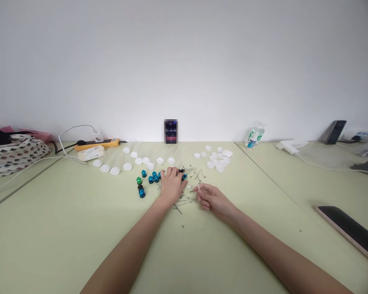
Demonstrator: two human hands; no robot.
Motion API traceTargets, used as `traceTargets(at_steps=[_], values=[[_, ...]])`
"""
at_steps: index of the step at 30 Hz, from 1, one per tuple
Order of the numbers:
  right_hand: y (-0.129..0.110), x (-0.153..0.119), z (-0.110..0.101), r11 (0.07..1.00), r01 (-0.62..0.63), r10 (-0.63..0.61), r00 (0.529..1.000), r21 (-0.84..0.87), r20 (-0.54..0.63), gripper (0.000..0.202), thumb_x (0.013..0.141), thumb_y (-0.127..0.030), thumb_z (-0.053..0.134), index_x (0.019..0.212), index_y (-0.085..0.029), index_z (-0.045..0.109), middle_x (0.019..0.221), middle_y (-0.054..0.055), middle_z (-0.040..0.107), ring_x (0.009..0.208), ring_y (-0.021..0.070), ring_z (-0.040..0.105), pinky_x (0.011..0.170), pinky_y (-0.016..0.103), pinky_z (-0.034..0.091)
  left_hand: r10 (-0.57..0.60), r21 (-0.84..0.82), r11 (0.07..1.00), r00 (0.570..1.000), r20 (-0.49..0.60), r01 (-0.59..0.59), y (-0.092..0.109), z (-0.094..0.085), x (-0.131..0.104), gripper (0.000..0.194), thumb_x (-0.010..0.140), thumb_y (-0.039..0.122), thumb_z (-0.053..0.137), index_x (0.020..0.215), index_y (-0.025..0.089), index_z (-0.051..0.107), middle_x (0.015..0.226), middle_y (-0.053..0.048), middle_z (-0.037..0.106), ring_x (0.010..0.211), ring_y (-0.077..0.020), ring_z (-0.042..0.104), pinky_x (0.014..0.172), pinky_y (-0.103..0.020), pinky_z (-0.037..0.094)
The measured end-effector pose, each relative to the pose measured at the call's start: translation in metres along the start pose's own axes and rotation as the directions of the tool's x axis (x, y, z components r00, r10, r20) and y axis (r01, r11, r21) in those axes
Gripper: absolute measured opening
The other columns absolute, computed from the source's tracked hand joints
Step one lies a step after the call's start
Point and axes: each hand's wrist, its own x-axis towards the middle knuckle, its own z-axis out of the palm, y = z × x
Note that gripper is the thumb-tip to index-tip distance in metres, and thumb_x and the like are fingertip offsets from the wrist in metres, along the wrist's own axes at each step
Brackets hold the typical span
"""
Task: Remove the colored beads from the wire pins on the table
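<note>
My left hand [173,183] is palm down over the middle of the table, fingers bent and spread, thumb apart. Its fingertips reach among small blue caps with black bases; one blue cap [184,177] shows just beyond the thumb. What lies under the palm is hidden. To the right, my right hand [214,199] is closed in a pinch on a thin bent metal rod [199,186]. Between and below the hands lie several loose thin metal rods [184,201]. Left of my left hand stand more blue caps [142,193], a green cap [139,180] and a black one.
Clear tubes with white round ends [115,170] lie behind, left of centre; white discs [220,168] cluster right of centre. A phone [171,131] leans on the wall. Also there: a power strip [101,143], a patterned bag [15,155], a clear bottle [255,136] and a dark pad [349,228].
</note>
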Motion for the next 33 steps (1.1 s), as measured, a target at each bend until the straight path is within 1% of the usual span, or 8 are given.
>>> traceTargets(at_steps=[4, 8, 12, 16, 22, 24, 27, 33], values=[[-0.001, -0.002, 0.003, 0.998, 0.011, -0.011, 1.000, -0.063, -0.003, 0.032, 0.072, -0.038, 0.068, 0.091, -0.013, 0.060, 0.071, 0.002, 0.057, 0.050, 0.0057, 0.040, 0.049, 0.023, 0.040, -0.034, 0.004, 0.999, 0.999, 0.037, 0.033, -0.002, 0.002, 0.000, 0.016, 0.082, 0.031, 0.052, 0.084, 0.018, 0.062, 0.097, -0.010, 0.054, 0.097, -0.0268, 0.043, 0.084, -0.046, 0.029], [-0.001, -0.003, 0.005, 0.993, 0.013, -0.016, 1.000, -0.119, -0.023, 0.039, 0.072, -0.044, 0.065, 0.095, -0.012, 0.062, 0.066, 0.002, 0.057, 0.047, 0.0069, 0.042, 0.049, 0.026, 0.044, -0.070, -0.102, 0.992, 0.997, 0.022, 0.072, -0.003, 0.001, 0.000, 0.017, 0.084, 0.031, 0.049, 0.087, 0.019, 0.061, 0.094, -0.010, 0.057, 0.095, -0.0263, 0.043, 0.082, -0.043, 0.030], [-0.001, -0.003, 0.003, 0.982, 0.065, -0.080, 0.994, -0.175, -0.074, 0.044, 0.074, -0.047, 0.062, 0.103, -0.013, 0.062, 0.058, -0.001, 0.054, 0.040, 0.0055, 0.038, 0.042, 0.022, 0.036, -0.125, -0.289, 0.950, 0.992, -0.014, 0.116, -0.002, -0.003, 0.002, 0.019, 0.087, 0.031, 0.045, 0.092, 0.019, 0.059, 0.088, -0.007, 0.061, 0.088, -0.0228, 0.047, 0.078, -0.036, 0.034], [-0.001, -0.003, 0.001, 0.976, 0.064, -0.089, 0.989, -0.208, -0.115, 0.045, 0.075, -0.047, 0.060, 0.104, -0.014, 0.063, 0.051, -0.004, 0.048, 0.037, 0.0044, 0.032, 0.040, 0.021, 0.031, -0.162, -0.318, 0.938, 0.986, -0.042, 0.140, 0.004, -0.009, 0.002, 0.024, 0.090, 0.030, 0.038, 0.098, 0.017, 0.056, 0.086, -0.007, 0.063, 0.086, -0.0217, 0.049, 0.078, -0.035, 0.035], [-0.001, -0.002, 0.001, 0.977, 0.057, -0.083, 0.989, -0.206, -0.121, 0.046, 0.073, -0.050, 0.061, 0.101, -0.013, 0.063, 0.051, -0.003, 0.048, 0.038, 0.0049, 0.032, 0.040, 0.021, 0.029, -0.212, -0.402, 0.901, 0.974, -0.082, 0.162, 0.010, -0.016, 0.001, 0.029, 0.090, 0.029, 0.035, 0.103, 0.019, 0.059, 0.091, -0.007, 0.066, 0.086, -0.0217, 0.052, 0.077, -0.033, 0.036], [-0.001, -0.002, 0.001, 0.979, 0.055, -0.081, 0.989, -0.197, -0.122, 0.045, 0.073, -0.050, 0.062, 0.100, -0.013, 0.063, 0.051, -0.003, 0.048, 0.038, 0.0051, 0.032, 0.040, 0.021, 0.029, -0.256, -0.476, 0.855, 0.966, -0.041, 0.206, 0.011, -0.019, 0.001, 0.032, 0.090, 0.031, 0.034, 0.099, 0.019, 0.062, 0.082, -0.006, 0.066, 0.078, -0.0198, 0.054, 0.072, -0.030, 0.038], [-0.002, -0.002, 0.002, 0.982, 0.061, -0.083, 0.989, -0.178, -0.122, 0.044, 0.073, -0.049, 0.062, 0.099, -0.013, 0.064, 0.052, -0.004, 0.045, 0.040, 0.0049, 0.029, 0.041, 0.022, 0.027, -0.323, -0.634, 0.720, 0.945, 0.054, 0.282, 0.016, -0.021, -0.001, 0.036, 0.089, 0.035, 0.032, 0.090, 0.020, 0.064, 0.066, -0.002, 0.062, 0.062, -0.0151, 0.053, 0.061, -0.025, 0.038], [-0.007, -0.004, 0.004, 0.988, 0.080, -0.093, 0.991, -0.134, -0.092, 0.040, 0.073, -0.048, 0.063, 0.095, -0.014, 0.066, 0.048, -0.006, 0.037, 0.043, 0.0053, 0.023, 0.042, 0.021, 0.018, -0.343, -0.811, 0.428, 0.902, 0.263, 0.399, 0.028, -0.016, -0.004, 0.040, 0.084, 0.042, 0.037, 0.064, 0.016, 0.060, 0.058, 0.000, 0.059, 0.044, -0.0096, 0.043, 0.046, -0.022, 0.032]])
